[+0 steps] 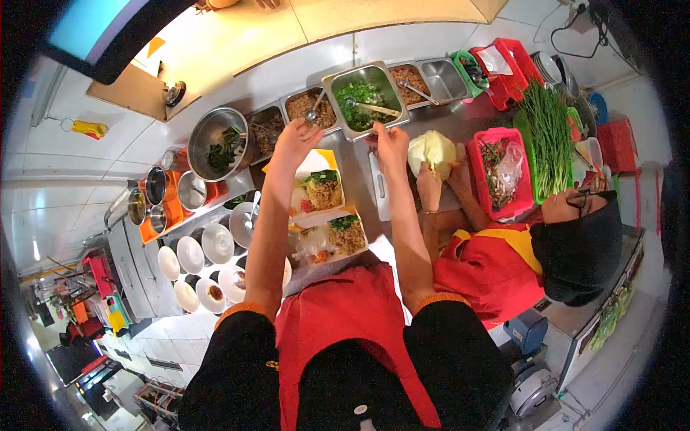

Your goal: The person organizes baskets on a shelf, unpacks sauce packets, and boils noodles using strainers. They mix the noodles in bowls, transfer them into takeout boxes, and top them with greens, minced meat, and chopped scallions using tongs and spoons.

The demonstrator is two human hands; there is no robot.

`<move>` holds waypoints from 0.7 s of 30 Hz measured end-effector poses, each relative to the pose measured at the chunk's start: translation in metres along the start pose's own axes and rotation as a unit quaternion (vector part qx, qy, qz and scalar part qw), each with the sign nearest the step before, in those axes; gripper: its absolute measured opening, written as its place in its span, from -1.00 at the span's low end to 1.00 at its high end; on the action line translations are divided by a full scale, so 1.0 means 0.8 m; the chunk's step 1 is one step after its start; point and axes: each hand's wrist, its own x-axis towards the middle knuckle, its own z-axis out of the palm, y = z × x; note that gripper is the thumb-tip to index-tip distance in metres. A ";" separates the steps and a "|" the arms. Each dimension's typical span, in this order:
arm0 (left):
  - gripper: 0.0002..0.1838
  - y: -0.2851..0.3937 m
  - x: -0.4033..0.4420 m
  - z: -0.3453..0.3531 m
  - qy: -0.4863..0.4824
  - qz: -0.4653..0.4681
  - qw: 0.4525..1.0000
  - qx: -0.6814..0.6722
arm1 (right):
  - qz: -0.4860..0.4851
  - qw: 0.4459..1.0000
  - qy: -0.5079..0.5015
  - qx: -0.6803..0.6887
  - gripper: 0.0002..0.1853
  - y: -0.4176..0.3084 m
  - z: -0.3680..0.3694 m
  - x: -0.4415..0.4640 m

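Observation:
My left hand [299,141] is closed at the near edge of the metal tray of brown minced topping [325,115], where a spoon [311,115] lies; what its fingers hold is too small to name. My right hand [392,144] is closed below the tray of chopped green onions [363,93]; a spoon [374,108] in that tray has its handle end just above the fingers, and I cannot make out whether they touch it. Between my forearms stand two open food boxes, one [318,194] behind the other [346,237], with noodles and greens.
At right, a co-worker's hands [430,188] hold a cabbage [433,152]. Beyond are a pink basket [528,188] and long green stalks [546,133]. White bowls [218,243] and a large metal pot [241,161] stand at left. A white cutting board [379,188] lies beside my right forearm.

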 end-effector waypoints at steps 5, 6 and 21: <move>-0.69 0.002 -0.126 0.037 -0.042 0.190 0.929 0.315 | -0.061 0.993 -0.103 -0.013 -0.76 -0.025 0.005 -0.088; -0.77 0.001 -0.141 0.027 -0.050 0.244 0.907 0.339 | -0.049 0.989 -0.139 -0.006 -0.77 -0.037 0.012 -0.111; -0.65 0.019 -0.327 -0.192 0.105 0.369 0.883 0.271 | -0.086 0.840 -0.441 -0.305 -0.73 -0.043 0.115 -0.299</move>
